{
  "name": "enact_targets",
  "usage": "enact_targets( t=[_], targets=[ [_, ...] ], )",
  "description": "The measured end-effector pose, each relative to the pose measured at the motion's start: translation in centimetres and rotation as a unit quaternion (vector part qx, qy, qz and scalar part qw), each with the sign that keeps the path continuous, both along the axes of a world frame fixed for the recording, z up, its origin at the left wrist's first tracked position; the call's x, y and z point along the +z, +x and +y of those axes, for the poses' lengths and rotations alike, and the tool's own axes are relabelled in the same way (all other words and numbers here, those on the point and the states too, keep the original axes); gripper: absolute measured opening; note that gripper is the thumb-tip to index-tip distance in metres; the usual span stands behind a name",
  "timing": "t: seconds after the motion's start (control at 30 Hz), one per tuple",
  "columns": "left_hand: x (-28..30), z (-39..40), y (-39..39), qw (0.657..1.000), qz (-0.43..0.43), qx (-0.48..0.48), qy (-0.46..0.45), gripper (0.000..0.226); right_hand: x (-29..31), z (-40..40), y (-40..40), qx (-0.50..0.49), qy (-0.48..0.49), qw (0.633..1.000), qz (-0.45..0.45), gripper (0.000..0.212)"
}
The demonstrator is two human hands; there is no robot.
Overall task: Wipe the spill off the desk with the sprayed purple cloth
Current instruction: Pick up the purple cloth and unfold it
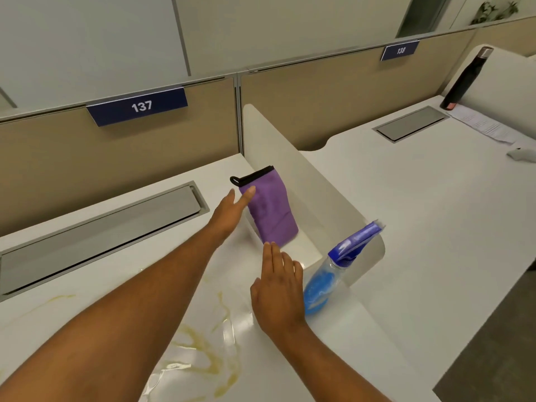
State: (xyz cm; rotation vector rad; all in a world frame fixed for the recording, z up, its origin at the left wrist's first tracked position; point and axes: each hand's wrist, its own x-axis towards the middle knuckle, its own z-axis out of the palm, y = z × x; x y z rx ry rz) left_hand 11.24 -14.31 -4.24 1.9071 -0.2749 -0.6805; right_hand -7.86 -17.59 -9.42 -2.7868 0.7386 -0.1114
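Note:
A folded purple cloth (269,208) with a black edge and loop lies on the white desk (121,274) against the divider. My left hand (232,210) reaches toward it, fingers apart, fingertips at the cloth's upper left edge. My right hand (280,288) hovers flat and open just below the cloth's near corner. A yellowish spill (208,355) streaks the desk under my forearms, toward the front. A spray bottle (333,274) with blue liquid and a blue trigger head leans by the divider, right of my right hand.
A white curved divider (307,187) separates this desk from the neighbouring one. A grey cable hatch (101,233) is set into the desk at left. A beige partition with signs 137 (142,105) and 138 stands behind. A dark bottle (467,79) and papers sit far right.

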Motion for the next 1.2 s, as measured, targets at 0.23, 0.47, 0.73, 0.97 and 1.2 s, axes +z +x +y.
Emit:
enact_targets(
  t=[0.23,0.47,0.73,0.97,1.2],
  targets=[
    [-1.1,-2.7,3.6,0.99,0.076,0.05,-0.109,0.045,-0.4,-0.3,0.0,-0.007,0.001,1.0,0.004,0.073],
    [0.0,-4.2,1.9,0.984,0.017,0.115,-0.134,0.042,-0.4,0.1,0.3,-0.027,-0.042,0.999,-0.012,0.074],
    [6.3,-2.0,-0.5,0.956,-0.023,0.179,-0.233,0.023,-0.1,-0.2,0.1,-0.022,-0.006,0.999,-0.024,0.069],
    [12.7,8.4,-4.0,0.926,0.024,0.224,-0.303,0.024,9.4,2.8,-0.4,0.0,0.197,0.898,-0.394,0.058],
    [14.3,22.0,-11.4,0.951,0.032,0.168,-0.256,0.018,20.9,7.4,1.4,0.101,0.457,0.842,-0.268,0.076]
  ],
)
